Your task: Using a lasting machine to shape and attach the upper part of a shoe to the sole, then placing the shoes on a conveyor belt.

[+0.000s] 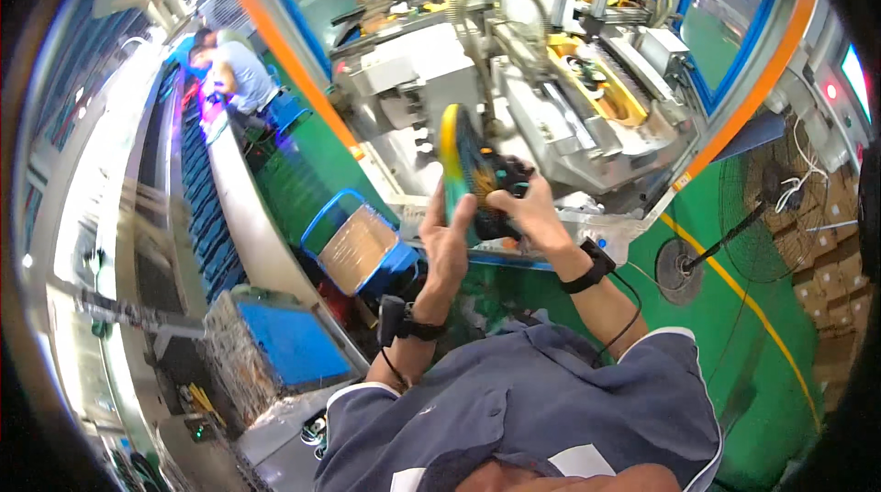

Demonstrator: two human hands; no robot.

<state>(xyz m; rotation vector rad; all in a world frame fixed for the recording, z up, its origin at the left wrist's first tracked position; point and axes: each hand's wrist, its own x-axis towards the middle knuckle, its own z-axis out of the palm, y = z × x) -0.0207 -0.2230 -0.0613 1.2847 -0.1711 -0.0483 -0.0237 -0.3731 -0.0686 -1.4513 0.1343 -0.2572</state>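
Left hand (444, 249): grasping the shoe (471, 171) low on its sole side | Right hand (535, 217): gripping its dark upper, fingers partly hidden | Shoe: on end, sole leftward, held up, apparently near the front edge of the machine (436, 56); blur obscures detail
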